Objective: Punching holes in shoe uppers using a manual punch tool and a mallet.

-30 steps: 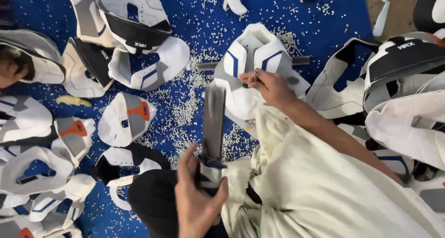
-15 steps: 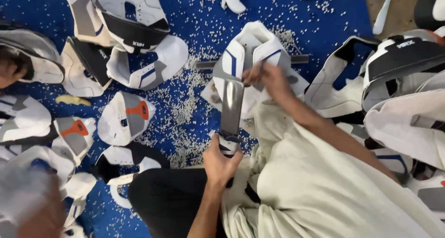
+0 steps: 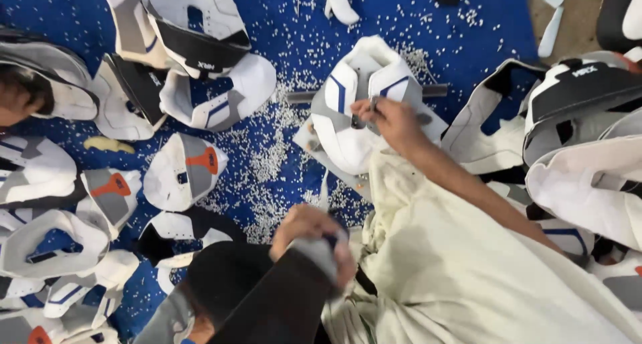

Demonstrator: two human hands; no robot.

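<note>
The right hand [image 3: 391, 120] pinches a small dark metal piece against the white shoe upper with grey and blue panels [image 3: 354, 110], which lies on the blue mat [image 3: 281, 23] among loose white pellets [image 3: 267, 163]. The left hand [image 3: 314, 240] is curled tight around a grey strip of material [image 3: 317, 253] near the lap (its fingertips are blurred, so I cannot tell how firm that grip is). My worry: the upper sits on rolling pellets, so a push could make it skid, and the cream cloth [image 3: 455, 264] draped beside it could snag.
</note>
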